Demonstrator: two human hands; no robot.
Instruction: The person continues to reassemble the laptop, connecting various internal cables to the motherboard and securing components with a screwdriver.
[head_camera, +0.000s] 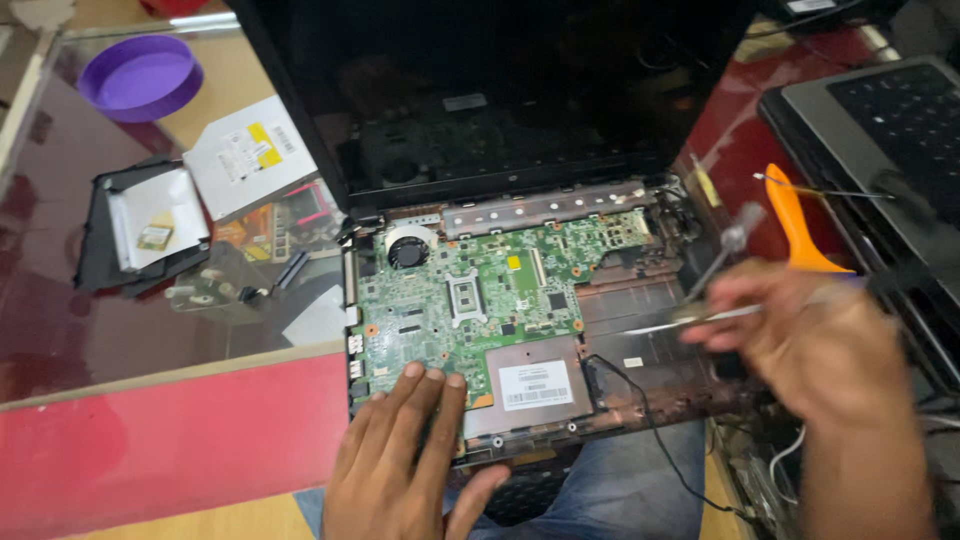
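An opened laptop lies in front of me with its green motherboard (470, 290) bared and its dark screen (480, 90) tilted up behind. My left hand (400, 465) rests flat on the board's near edge, fingers spread, beside a grey metal plate with a white label (535, 385). My right hand (800, 335), blurred by motion, hovers over the laptop's right side and grips a thin metal tool (720, 255). An orange-handled tool (800, 225) lies just behind that hand.
A purple bowl (140, 75) sits at the far left. A white optical drive (250, 155), a black tray with parts (140, 225) and loose pieces lie on the glass counter. A second laptop (880, 130) stands at right. A black cable (650, 430) trails off the chassis.
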